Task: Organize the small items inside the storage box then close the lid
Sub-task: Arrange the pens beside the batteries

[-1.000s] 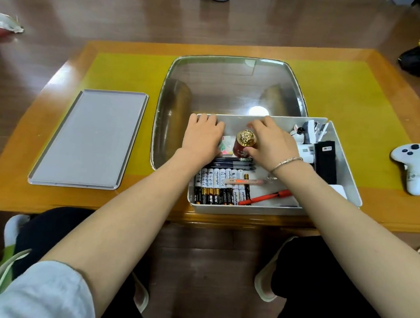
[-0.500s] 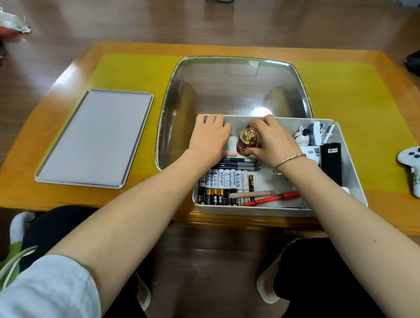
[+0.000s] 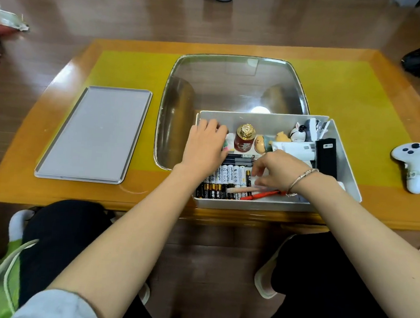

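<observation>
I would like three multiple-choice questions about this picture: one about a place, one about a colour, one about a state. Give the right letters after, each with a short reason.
1. Where does the grey lid lie?
A. on the storage box
B. on the table, to the left of the box
C. on the floor

2. What colour is the cap of the small red bottle?
A. gold
B. blue
C. white

3. What state is the storage box in?
A. closed
B. open, with items inside
C. open and empty

Answers:
1 B: the lid lies flat on the table, apart from the box.
2 A: the cap shines gold above the red body.
3 B: batteries, pens and the left hand and right hand show inside it.
</observation>
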